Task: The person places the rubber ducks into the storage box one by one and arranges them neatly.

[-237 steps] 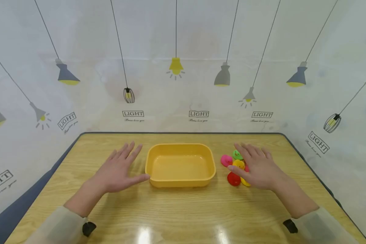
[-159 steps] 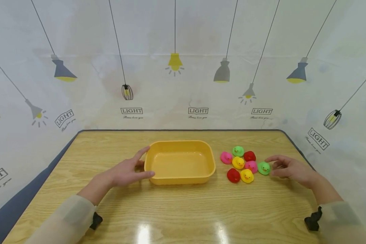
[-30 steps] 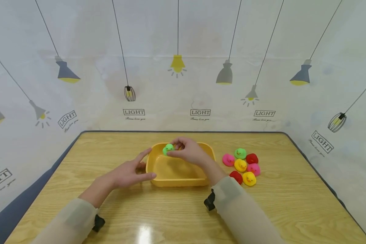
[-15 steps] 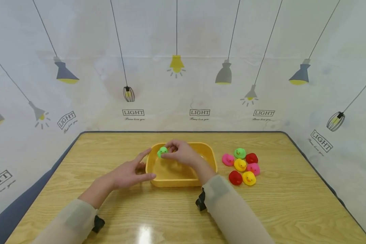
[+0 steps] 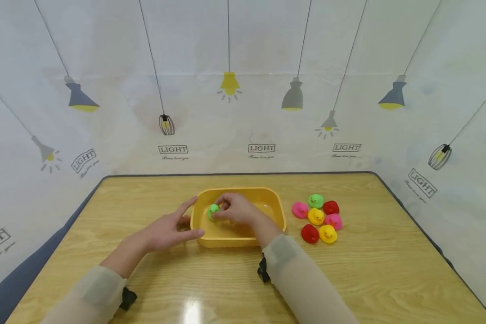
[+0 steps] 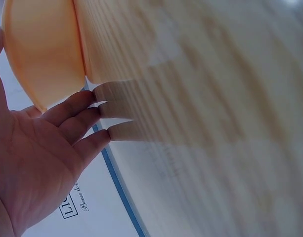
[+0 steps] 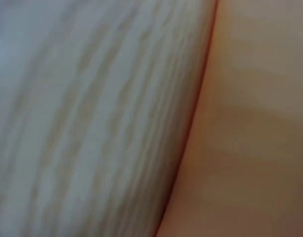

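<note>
Place: small screened-off workspace, kind of building unclear
Walls (image 5: 202,112): pale sheeting on three sides, printed with lamps (image 5: 229,83) and "LIGHT" signs (image 5: 261,148)
Table (image 5: 222,274): wood-grain top

Seven ducks (image 5: 316,218) on the table (image 5: 372,270), right of the tray (image 5: 240,243)

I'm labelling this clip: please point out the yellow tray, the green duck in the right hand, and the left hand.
Yellow tray (image 5: 230,243), head view: on its near outer wall.
Green duck (image 5: 213,209), head view: on its head.
Left hand (image 5: 167,232), head view: on the back of it.
</note>
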### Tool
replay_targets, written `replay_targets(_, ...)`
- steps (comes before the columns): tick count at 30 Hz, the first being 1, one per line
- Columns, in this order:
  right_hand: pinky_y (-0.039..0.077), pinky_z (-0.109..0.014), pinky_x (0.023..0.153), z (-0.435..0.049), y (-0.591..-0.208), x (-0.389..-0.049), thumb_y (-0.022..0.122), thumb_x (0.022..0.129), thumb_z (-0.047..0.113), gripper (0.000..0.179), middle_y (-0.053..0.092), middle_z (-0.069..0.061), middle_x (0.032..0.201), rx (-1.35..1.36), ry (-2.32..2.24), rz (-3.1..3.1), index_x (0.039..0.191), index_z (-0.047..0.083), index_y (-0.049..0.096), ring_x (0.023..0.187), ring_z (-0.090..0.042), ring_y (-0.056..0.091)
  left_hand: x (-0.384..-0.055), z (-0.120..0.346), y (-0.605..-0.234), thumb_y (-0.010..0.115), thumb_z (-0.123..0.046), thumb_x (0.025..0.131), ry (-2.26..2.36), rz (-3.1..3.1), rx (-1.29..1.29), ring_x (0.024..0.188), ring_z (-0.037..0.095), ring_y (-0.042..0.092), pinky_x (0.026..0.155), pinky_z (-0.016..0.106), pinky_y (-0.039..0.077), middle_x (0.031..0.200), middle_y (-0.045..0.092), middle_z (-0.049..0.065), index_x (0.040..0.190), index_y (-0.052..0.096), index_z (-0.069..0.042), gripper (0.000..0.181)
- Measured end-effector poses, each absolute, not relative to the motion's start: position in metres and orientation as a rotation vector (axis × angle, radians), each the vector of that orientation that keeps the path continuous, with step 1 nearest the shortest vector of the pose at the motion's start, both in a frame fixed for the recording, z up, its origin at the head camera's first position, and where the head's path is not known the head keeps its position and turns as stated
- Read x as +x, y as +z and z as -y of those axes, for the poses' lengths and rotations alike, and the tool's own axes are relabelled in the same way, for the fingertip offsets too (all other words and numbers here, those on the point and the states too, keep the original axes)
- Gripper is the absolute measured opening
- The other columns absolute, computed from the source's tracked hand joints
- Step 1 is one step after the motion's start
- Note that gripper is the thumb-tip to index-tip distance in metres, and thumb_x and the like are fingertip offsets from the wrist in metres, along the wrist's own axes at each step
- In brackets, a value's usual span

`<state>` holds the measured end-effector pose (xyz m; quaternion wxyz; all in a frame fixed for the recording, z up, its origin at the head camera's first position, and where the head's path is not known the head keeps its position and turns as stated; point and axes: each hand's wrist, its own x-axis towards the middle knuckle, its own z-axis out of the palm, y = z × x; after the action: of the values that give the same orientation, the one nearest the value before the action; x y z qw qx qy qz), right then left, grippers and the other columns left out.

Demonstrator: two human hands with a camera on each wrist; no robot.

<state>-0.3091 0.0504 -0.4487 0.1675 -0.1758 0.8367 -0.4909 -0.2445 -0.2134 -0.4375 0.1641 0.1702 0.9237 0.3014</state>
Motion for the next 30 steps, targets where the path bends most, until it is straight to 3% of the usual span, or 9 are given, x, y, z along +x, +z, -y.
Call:
replay_targets(8,0.054,-0.024,0.066,-0.0491,-0.4502,-0.3083,0.086,0.096,0.016,0.039,0.066,-0.005,0.096,-0.465,-1.321,-2.407,0.13,0.007,0.069,0.074,-0.016,0.059,-0.2445,0.2133,-0.4392,0.064,-0.074,0.1,0.866,-2.631,0.472,0.136,0.038,0.067,0.115,0.068,0.049,0.155,0.066,0.013,0.177,0.002,-0.041,0.104)
replay_targets(16,0.049,-0.029,0.08,-0.0495,-0.4501,-0.3076,0.08,0.102,0.019,0.031,0.064,-0.003,0.101,-0.502,-1.219,-2.456,0.133,0.02,0.071,0.091,-0.019,0.058,-0.2447,0.2128,-0.4393,0.064,-0.075,0.1,0.866,-2.639,0.471,0.139,0.04,0.065,0.116,0.069,0.048,0.155,0.066,0.013,0.177,0.003,-0.041,0.104)
replay_targets(25,0.047,-0.033,0.084,-0.0486,-0.4481,-0.3052,0.077,0.106,0.025,0.026,0.063,-0.001,0.097,-0.509,-1.159,-2.472,0.129,0.026,0.067,0.09,-0.019,0.058,-0.2452,0.2133,-0.4365,0.063,-0.075,0.101,0.864,-2.648,0.474,0.145,0.048,0.059,0.119,0.072,0.044,0.157,0.064,0.018,0.177,0.007,-0.04,0.101)
replay_targets(30,0.047,-0.032,0.084,-0.0476,-0.4474,-0.3055,0.077,0.105,0.025,0.026,0.063,-0.001,0.096,-0.516,-1.135,-2.48,0.129,0.026,0.066,0.089,-0.018,0.058,-0.2486,0.2126,-0.4326,0.067,-0.076,0.097,0.858,-2.645,0.471,0.148,0.05,0.056,0.12,0.073,0.043,0.155,0.066,0.018,0.178,0.006,-0.036,0.109)
